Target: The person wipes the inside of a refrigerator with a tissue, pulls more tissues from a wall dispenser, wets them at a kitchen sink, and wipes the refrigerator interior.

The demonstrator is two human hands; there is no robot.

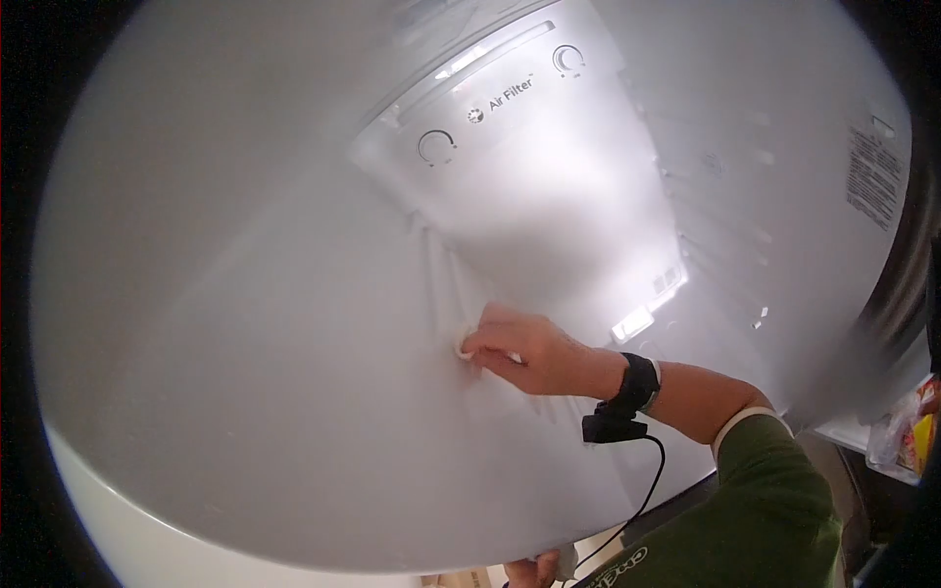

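My right hand (520,348) reaches into a refrigerator, fingers pinched together against the smooth white side wall (274,343). A small white piece (462,343) pokes out past the fingertips; it looks like a wiping pad or cloth, but most of it is covered. Around that wrist is a black strap (639,382) with a small black device (614,429) and a thin cable (655,480) hanging from it. At the bottom edge, my left hand (534,571) shows only partly, beside a pale grey item (567,561). What its fingers are doing is hidden.
A lit back panel (549,186) carries two round dials and the words "Air Filter". Moulded shelf ribs (446,274) run along the wall near my right hand. A printed label (872,179) is on the far right wall. Bagged packages (907,431) sit at the right edge.
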